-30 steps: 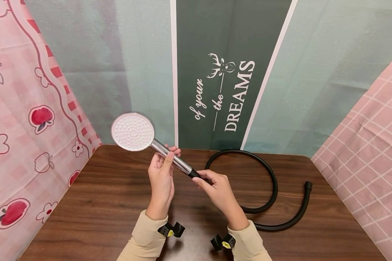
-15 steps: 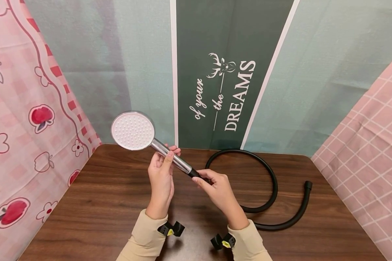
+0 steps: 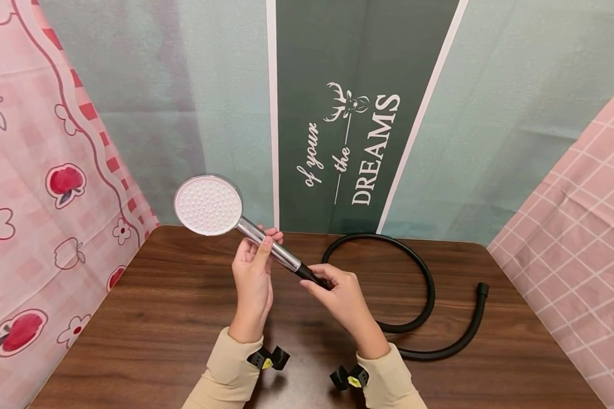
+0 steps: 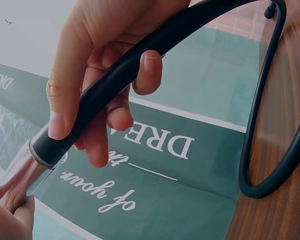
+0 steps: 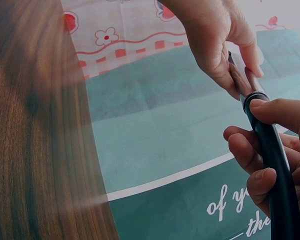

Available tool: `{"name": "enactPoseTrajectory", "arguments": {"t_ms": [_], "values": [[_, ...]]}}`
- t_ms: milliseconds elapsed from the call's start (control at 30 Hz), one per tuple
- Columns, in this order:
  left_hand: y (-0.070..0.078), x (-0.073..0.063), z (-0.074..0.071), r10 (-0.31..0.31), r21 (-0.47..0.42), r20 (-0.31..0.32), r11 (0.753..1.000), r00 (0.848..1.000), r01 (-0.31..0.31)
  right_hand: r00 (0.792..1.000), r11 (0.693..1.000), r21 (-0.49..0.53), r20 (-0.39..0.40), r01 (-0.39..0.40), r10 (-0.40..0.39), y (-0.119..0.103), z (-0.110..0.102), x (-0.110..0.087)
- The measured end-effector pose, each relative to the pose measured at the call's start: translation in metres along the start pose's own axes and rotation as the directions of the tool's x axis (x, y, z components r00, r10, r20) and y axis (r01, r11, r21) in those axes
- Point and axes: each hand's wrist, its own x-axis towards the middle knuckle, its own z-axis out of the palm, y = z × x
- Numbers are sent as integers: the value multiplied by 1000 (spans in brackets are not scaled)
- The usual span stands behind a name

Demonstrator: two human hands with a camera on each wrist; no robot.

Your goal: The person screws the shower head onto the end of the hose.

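Note:
A chrome shower head with a white nubbed face is held up above the table, its face toward the head camera. My left hand grips its metal handle, thumb along the front. The black hose meets the handle's lower end, where its dark end sits against the chrome. My right hand pinches the hose just below that joint, thumb on one side and curled fingers around the other. Whether the joint is threaded tight cannot be told; it is covered from inside.
Behind my right hand the hose loops across the wooden table, its free end lying at the right. A printed cloth hangs at the back. Pink patterned cloths stand left and right. Small wrist cameras are strapped to both sleeves.
My right thumb and fingers have shifted slightly on the hose, and more of its black end shows. The shower head and left hand stay in place.

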Motion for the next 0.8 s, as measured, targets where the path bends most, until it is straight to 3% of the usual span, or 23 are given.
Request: {"name": "enactPoseTrajectory", "arguments": {"t_ms": [300, 800], "values": [[2, -1, 2, -6, 2, -7, 1000, 1000, 6, 1000, 999, 10, 5, -31, 31, -1, 0, 0], [0, -2, 1, -11, -1, -10, 1000, 1000, 11, 1000, 1000, 26, -3, 12, -11, -2, -1, -2]]}}
